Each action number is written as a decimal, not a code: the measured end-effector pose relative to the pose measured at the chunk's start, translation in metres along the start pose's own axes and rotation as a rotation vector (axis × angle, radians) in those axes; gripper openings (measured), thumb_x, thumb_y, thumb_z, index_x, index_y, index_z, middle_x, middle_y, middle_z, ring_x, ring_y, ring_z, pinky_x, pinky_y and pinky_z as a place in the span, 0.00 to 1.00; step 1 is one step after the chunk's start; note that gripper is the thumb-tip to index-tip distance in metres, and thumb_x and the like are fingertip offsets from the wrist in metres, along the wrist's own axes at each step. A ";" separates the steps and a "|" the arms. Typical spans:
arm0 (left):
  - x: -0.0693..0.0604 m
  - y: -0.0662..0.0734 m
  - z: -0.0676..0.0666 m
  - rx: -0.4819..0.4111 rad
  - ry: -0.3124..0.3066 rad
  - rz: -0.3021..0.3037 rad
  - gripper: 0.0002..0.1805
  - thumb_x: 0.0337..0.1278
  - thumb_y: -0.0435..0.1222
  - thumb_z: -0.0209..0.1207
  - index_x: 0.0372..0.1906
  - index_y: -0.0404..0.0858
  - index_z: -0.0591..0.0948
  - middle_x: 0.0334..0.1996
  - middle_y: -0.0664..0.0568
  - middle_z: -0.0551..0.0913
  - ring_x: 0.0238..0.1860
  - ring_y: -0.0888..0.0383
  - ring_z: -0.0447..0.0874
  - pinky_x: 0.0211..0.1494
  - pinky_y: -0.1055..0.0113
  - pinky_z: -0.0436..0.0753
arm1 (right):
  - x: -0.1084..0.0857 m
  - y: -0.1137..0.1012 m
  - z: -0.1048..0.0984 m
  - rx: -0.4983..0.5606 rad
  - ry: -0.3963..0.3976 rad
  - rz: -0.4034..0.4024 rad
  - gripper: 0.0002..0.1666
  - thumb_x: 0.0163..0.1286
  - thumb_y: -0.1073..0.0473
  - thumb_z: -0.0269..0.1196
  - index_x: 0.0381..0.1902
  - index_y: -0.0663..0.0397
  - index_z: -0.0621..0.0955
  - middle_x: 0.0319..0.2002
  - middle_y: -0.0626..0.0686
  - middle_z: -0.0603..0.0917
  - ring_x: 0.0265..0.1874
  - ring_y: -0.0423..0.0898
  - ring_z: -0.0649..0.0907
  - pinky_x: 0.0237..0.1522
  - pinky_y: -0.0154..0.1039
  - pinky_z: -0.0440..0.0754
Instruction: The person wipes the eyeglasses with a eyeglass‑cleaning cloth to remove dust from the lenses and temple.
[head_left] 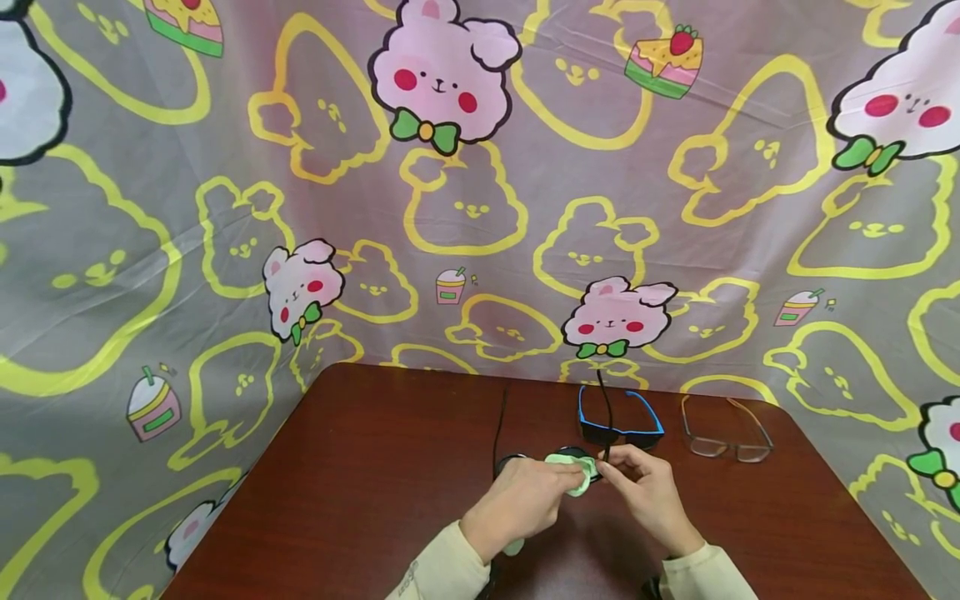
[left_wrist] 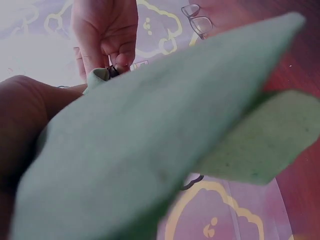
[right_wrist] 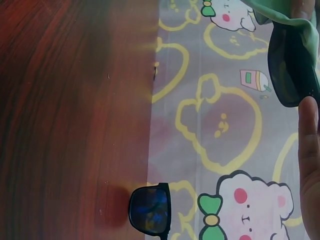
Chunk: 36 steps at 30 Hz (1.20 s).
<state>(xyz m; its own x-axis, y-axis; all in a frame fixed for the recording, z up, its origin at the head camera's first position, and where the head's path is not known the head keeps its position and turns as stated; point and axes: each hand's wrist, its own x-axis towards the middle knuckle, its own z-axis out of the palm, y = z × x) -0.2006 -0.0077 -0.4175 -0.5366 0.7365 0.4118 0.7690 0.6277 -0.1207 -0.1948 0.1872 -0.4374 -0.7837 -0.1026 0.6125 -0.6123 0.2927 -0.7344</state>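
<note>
A pair of black sunglasses (right_wrist: 290, 70) is held up between both hands over the table, its temples pointing away from me. My left hand (head_left: 525, 497) grips a light green cloth (head_left: 568, 460) around the right-hand lens, so part of that lens is hidden. With thumb and fingers, my right hand (head_left: 648, 492) pinches the frame's right end near the hinge. In the left wrist view the loose part of the cloth (left_wrist: 135, 130) hangs large and close, covering most of the left hand.
Behind the hands, blue-and-black sunglasses (head_left: 633, 432) lie on the brown table (head_left: 390, 450) with temples unfolded. Right of them are clear eyeglasses (head_left: 708, 448) with brownish temples. A patterned cloth backdrop (head_left: 480, 275) rises along the table's back and sides.
</note>
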 end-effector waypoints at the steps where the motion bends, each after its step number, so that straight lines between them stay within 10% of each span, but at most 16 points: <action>1: 0.000 0.000 0.001 -0.003 0.000 0.002 0.13 0.50 0.33 0.62 0.37 0.56 0.83 0.45 0.72 0.80 0.21 0.72 0.72 0.14 0.77 0.61 | 0.000 0.000 0.000 -0.001 0.000 -0.004 0.11 0.54 0.81 0.63 0.32 0.65 0.81 0.25 0.56 0.82 0.20 0.49 0.81 0.24 0.33 0.80; 26: 0.006 0.007 0.003 0.040 -0.081 -0.070 0.21 0.53 0.34 0.56 0.54 0.50 0.81 0.54 0.64 0.79 0.34 0.67 0.82 0.17 0.76 0.70 | -0.001 0.003 -0.001 -0.024 -0.021 -0.153 0.13 0.50 0.84 0.63 0.32 0.70 0.81 0.23 0.57 0.82 0.19 0.45 0.81 0.21 0.29 0.78; 36: 0.008 0.008 0.004 0.113 -0.068 -0.116 0.19 0.53 0.36 0.57 0.52 0.50 0.81 0.53 0.63 0.79 0.19 0.64 0.77 0.11 0.73 0.63 | 0.001 0.000 0.000 -0.016 -0.020 -0.202 0.12 0.50 0.82 0.65 0.32 0.69 0.81 0.24 0.58 0.82 0.20 0.43 0.81 0.22 0.28 0.77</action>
<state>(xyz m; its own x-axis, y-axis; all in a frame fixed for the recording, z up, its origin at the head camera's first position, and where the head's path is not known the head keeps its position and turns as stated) -0.2000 0.0039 -0.4184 -0.6445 0.6708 0.3670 0.6590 0.7307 -0.1785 -0.1959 0.1877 -0.4370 -0.6472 -0.1794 0.7409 -0.7557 0.2789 -0.5926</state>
